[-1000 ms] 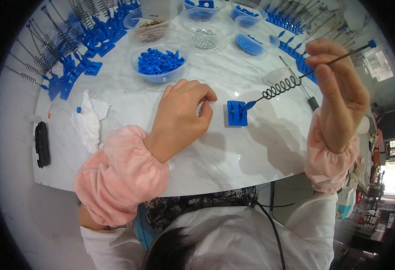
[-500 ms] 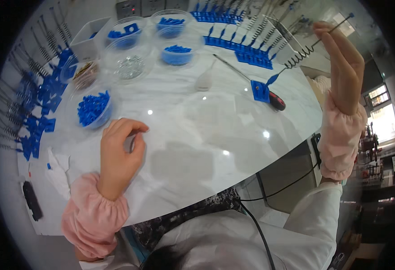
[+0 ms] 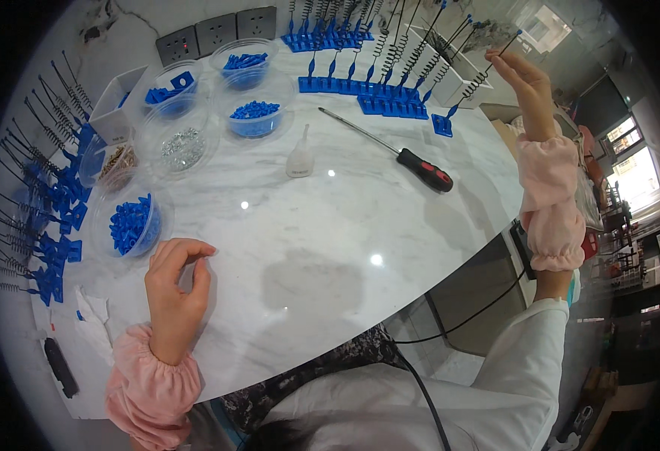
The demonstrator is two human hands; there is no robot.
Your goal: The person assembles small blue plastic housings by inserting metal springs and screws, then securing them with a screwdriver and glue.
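My right hand [image 3: 524,81] is raised at the far right, its fingers pinched at the upper rod of a spring piece [image 3: 471,89]. This piece has a square blue base, a blue stem, a black coil and a thin rod with a blue tip. Its base hangs or stands beside the end of a row of similar spring pieces [image 3: 394,105]; whether it touches the table cannot be told. My left hand [image 3: 176,289] rests on the table with loosely curled fingers, thumb apart, holding nothing. Just beyond it sits a tub of small blue parts [image 3: 131,224].
A screwdriver [image 3: 424,169] and a small translucent bottle [image 3: 300,159] lie or stand mid-table. Several clear tubs, one with silver hardware [image 3: 183,148], fill the back left. More spring pieces [image 3: 63,199] crowd the left edge, near a crumpled tissue [image 3: 93,323] and a black object [image 3: 59,368].
My right hand has carried the spring piece away from over the screwdriver to the end of the far row. The head view has shifted; my left hand keeps its pose.
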